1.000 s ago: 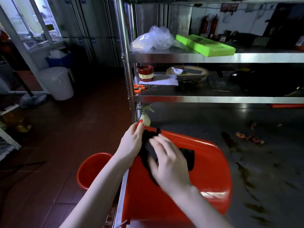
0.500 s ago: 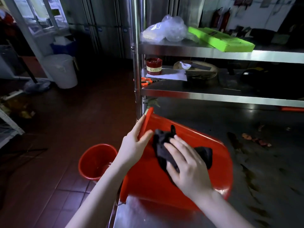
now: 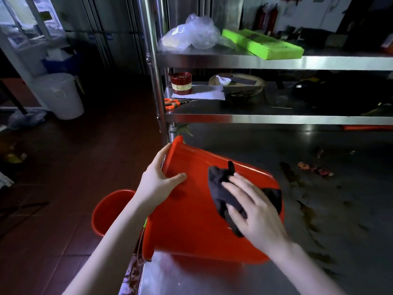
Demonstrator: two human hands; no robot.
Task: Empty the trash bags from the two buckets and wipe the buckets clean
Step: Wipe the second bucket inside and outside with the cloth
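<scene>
Red bucket [image 3: 191,220], on its side: my left hand [image 3: 158,182] grips its rim; my right hand [image 3: 253,211], fingers flat, presses black cloth [image 3: 221,188] against it.

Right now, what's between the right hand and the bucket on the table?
A dark cloth, pressed flat under the right hand against the side of the red bucket, seen in the head view.

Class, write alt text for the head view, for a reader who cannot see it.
A person's right hand presses a dark cloth against a red bucket lying on its side on a steel table, while the left hand grips its rim. A second red bucket stands on the floor.
</scene>
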